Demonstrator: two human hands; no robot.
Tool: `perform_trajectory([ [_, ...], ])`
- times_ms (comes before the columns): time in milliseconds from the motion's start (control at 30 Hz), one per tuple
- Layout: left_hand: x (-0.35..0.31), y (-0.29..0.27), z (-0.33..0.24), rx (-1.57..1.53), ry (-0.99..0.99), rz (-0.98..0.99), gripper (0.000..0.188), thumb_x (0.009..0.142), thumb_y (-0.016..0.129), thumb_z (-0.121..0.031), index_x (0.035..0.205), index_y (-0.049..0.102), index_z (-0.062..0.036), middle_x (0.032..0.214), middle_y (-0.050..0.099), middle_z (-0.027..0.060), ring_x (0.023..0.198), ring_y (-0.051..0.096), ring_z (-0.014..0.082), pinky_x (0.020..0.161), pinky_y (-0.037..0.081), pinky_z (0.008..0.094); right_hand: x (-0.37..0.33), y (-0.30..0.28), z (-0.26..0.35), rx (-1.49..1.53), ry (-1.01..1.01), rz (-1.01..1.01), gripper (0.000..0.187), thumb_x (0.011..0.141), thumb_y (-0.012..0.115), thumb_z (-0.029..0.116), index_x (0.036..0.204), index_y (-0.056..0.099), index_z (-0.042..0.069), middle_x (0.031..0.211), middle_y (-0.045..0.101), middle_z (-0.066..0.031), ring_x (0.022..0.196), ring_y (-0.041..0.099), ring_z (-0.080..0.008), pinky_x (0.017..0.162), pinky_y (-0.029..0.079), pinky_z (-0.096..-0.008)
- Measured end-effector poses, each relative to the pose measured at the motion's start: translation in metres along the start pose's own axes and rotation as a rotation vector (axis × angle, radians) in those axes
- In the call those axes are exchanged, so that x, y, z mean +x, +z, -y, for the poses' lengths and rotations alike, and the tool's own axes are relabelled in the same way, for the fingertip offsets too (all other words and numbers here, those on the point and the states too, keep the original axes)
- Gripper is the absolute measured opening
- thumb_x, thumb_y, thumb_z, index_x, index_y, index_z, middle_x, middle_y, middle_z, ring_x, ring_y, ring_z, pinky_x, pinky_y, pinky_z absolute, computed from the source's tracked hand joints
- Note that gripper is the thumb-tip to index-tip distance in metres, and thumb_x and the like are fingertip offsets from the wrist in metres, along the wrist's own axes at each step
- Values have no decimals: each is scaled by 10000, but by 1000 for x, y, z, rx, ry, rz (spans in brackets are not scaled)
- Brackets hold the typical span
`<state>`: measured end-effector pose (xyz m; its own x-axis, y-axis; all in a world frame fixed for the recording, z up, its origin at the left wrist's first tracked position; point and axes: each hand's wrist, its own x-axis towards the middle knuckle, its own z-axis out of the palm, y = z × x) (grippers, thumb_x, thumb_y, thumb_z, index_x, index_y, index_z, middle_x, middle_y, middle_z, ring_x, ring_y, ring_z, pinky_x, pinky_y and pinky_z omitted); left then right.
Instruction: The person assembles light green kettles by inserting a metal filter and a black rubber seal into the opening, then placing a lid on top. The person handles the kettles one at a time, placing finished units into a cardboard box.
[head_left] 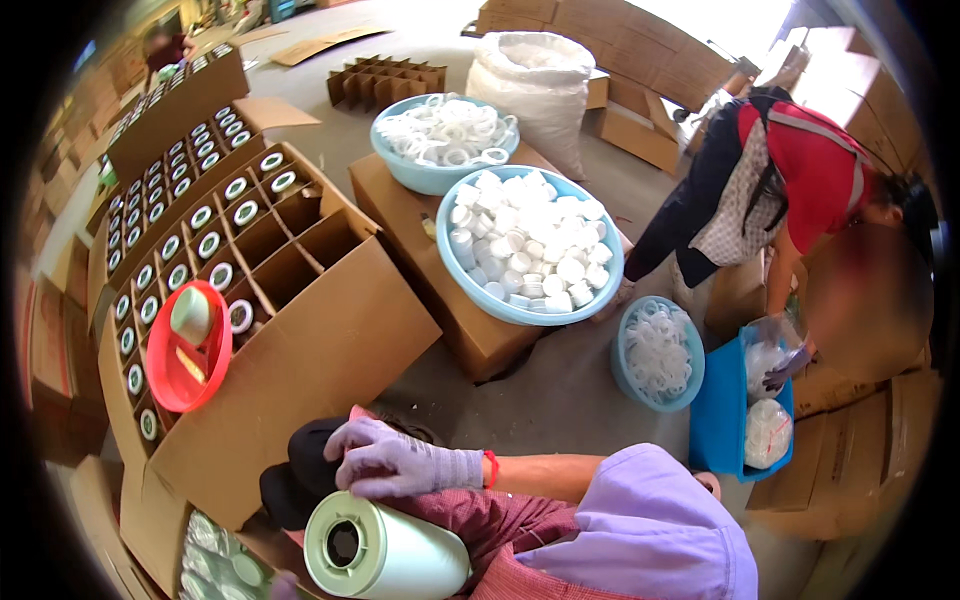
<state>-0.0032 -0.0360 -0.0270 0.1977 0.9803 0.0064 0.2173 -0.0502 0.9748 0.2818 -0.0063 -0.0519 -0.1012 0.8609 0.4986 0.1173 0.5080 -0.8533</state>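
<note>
A pale green canister [410, 550] lies on its side over my lap, its end with a round dark opening facing left. Just above its rim is my right hand [395, 463], in a light purple glove with a red band at the wrist. Its fingers are bent in toward the thumb; what they hold, if anything, is hidden. Of my left hand [285, 587] only a blurred purple bit shows at the lower edge, its fingers out of sight. Beyond, a red basin [163, 375] holding a pale green cup [192, 314] rests on a divided carton [300, 350] of several lidded canisters.
Blue basins of white caps [530, 250] and clear rings [445, 132] stand on a carton [400, 240]. A smaller basin of rings [657, 350] is on the floor. At right, a person in red [810, 170] bends over a blue bin [722, 410]. A white sack [530, 90] stands behind.
</note>
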Motion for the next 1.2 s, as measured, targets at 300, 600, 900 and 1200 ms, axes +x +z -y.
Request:
perform_trajectory([
  [300,0,19,-19,-141,88,-55,508,962,523,-319,1278,542,78,1245,609,195,1119,587,262,1023,435,386,-8,-35,9,-275,87,-13,375,850,761,340,1108,658,88,1180,570,-153,1159,539,-327,974,446,-454],
  [600,20,-3,3,-406,-238,-176,501,973,526,-354,1211,608,79,1264,614,180,1198,577,263,1060,439,405,-4,-39,29,-143,256,109,557,799,797,290,1251,592,37,1320,546,-142,1247,503,-311,1092,386,-420],
  [900,33,-4,-57,345,55,198,545,835,682,-444,1128,648,14,1214,617,235,1122,604,327,1010,448,419,-1,-5,53,342,363,212,621,851,757,225,1372,501,3,1331,536,-170,1198,559,-272,1052,434,-388],
  [1200,58,3,-64,-741,-64,-40,739,995,360,-610,1450,378,-29,1412,480,181,1325,456,307,1086,409,498,97,31,77,-531,-275,61,789,746,753,417,1401,456,95,1390,405,-247,1226,464,-475,1024,423,-532],
])
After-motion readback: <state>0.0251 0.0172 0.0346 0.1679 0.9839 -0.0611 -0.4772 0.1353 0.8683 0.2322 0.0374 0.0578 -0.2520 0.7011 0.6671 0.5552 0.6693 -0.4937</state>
